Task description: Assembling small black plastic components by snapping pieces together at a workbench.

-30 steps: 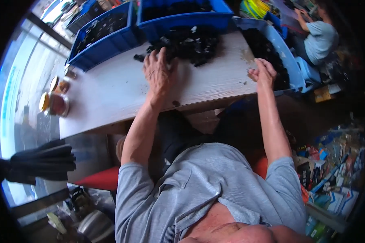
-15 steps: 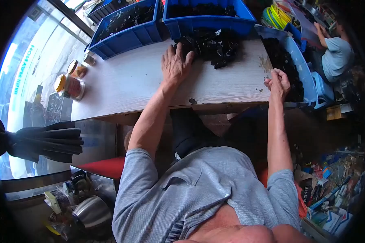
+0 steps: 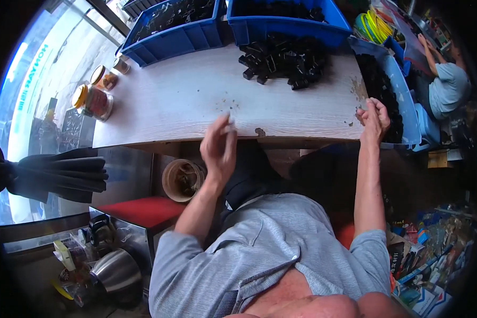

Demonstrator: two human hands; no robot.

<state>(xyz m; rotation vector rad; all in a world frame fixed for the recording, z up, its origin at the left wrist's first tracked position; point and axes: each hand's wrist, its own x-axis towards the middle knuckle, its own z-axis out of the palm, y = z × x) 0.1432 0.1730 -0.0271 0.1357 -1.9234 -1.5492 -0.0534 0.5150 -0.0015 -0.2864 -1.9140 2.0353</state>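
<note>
My left hand hovers at the front edge of the pale wood-grain table, thumb apart from the fingers. Motion smears its fingertips, and nothing shows plainly in its grasp. Small dark crumbs lie on the tabletop just beyond it. At the table's right edge, beside a light blue bin, my right hand is closed with its fingers curled. What it holds, if anything, is hidden. A heap of small black plastic parts sits at the back of the table, apart from both hands.
Two blue crates of black parts stand behind the table. Lidded jars line its left end. Below the front edge is a round bucket, beside a red-topped cabinet. Another person sits at the far right.
My left hand has drawn back from the black heap to the table's front edge. Crumbs now show on the tabletop. My right hand stays closed at the right edge. The view has shifted slightly.
</note>
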